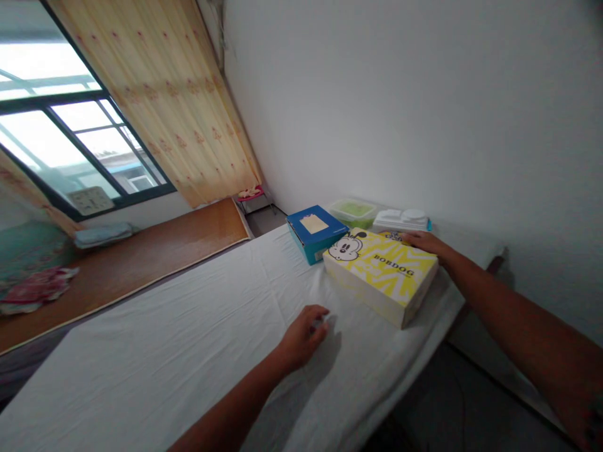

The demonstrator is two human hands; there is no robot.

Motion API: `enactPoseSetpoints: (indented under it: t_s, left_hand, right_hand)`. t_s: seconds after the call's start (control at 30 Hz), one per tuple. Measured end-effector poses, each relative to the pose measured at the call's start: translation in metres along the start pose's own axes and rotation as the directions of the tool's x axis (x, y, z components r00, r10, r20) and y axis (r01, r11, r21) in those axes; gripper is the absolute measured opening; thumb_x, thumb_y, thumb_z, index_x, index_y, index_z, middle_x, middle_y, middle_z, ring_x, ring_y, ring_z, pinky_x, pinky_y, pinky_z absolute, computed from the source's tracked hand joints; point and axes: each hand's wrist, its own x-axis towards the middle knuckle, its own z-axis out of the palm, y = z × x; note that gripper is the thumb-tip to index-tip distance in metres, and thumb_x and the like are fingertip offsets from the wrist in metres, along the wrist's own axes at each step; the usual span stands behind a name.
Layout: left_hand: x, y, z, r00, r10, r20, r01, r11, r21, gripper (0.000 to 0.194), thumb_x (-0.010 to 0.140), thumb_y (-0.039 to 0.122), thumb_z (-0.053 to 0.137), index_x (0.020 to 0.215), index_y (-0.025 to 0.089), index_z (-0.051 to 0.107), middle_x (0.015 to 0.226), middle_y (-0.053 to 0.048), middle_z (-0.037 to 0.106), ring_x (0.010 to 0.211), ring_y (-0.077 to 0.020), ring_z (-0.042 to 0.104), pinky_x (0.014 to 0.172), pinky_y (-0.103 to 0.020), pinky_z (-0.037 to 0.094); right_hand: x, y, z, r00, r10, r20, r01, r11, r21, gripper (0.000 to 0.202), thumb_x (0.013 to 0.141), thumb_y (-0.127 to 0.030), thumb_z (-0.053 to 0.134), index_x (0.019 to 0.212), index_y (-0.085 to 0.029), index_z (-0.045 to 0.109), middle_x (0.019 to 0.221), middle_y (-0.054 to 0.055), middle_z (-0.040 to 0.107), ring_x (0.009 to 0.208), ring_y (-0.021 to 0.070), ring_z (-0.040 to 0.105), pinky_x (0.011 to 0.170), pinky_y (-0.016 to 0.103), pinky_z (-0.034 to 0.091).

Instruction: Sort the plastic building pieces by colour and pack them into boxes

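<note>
A yellow and white box marked BOBDOG (381, 270), with a cartoon dog on its lid, lies on the white-covered table (188, 326). My left hand (304, 336) hovers in front of it, fingers loosely bent, thumb apart, nothing in it. At the box's far right edge is my right hand (424, 242), with the fingers pointing left along that edge. The box hides part of those fingers, so their grip is unclear. Just beside them a small yellow printed patch (393, 236) shows. Left of the yellow box sits a blue box (315, 232) with a pale label.
Against the wall stand a clear plastic container (353, 212) with green in it and a white pack (400, 220). The table's right edge drops off near my right forearm. Beyond the table are a wooden platform (164, 251), a pink stool (252, 194) and a curtained window.
</note>
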Motion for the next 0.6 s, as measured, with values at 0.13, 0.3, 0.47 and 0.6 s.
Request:
enactPoseSetpoints:
  t_s: [0.13, 0.3, 0.47, 0.6]
  left_hand:
    - [0.033, 0.017, 0.028, 0.994, -0.094, -0.061, 0.08, 0.976, -0.205, 0.054, 0.087, 0.047, 0.056, 0.131, 0.016, 0.051, 0.134, -0.019, 0.051, 0.116, -0.0264, 0.055, 0.089, -0.039, 0.052]
    - [0.045, 0.03, 0.032, 0.941, -0.334, -0.049, 0.261, 0.813, -0.521, 0.077, 0.082, 0.06, 0.06, 0.143, 0.019, 0.038, 0.143, -0.019, 0.045, 0.123, -0.0317, 0.051, 0.084, -0.04, 0.054]
    - [0.015, 0.034, 0.018, 0.919, -0.392, -0.032, 0.288, 0.726, -0.624, 0.078, 0.083, 0.056, 0.062, 0.148, 0.026, 0.03, 0.14, -0.015, 0.052, 0.125, -0.0298, 0.052, 0.089, -0.041, 0.054]
    - [-0.02, 0.032, -0.002, 0.91, -0.409, -0.069, 0.25, 0.673, -0.696, 0.073, 0.082, 0.053, 0.066, 0.144, 0.028, 0.037, 0.13, -0.013, 0.061, 0.116, -0.028, 0.061, 0.09, -0.041, 0.054]
  right_hand:
    - [-0.002, 0.0, 0.005, 0.978, 0.099, 0.182, -0.118, 0.988, 0.096, 0.048, 0.071, -0.045, 0.077, 0.108, -0.015, 0.071, 0.089, 0.012, 0.075, 0.075, 0.0242, 0.069, 0.068, 0.035, 0.057]
    - [-0.018, -0.004, 0.012, 0.985, 0.158, 0.064, -0.159, 0.987, 0.007, 0.05, 0.072, -0.043, 0.076, 0.111, -0.013, 0.067, 0.098, 0.014, 0.073, 0.08, 0.0225, 0.069, 0.065, 0.03, 0.057]
    - [-0.042, -0.017, 0.025, 0.947, 0.207, 0.244, -0.218, 0.976, 0.018, 0.069, 0.076, -0.043, 0.072, 0.137, -0.022, 0.048, 0.122, 0.014, 0.066, 0.093, 0.0261, 0.07, 0.059, 0.028, 0.059]
    - [-0.063, -0.031, 0.053, 0.856, 0.225, 0.465, -0.258, 0.966, 0.008, 0.061, 0.078, -0.05, 0.066, 0.134, -0.03, 0.053, 0.128, 0.012, 0.064, 0.103, 0.032, 0.067, 0.065, 0.037, 0.062]
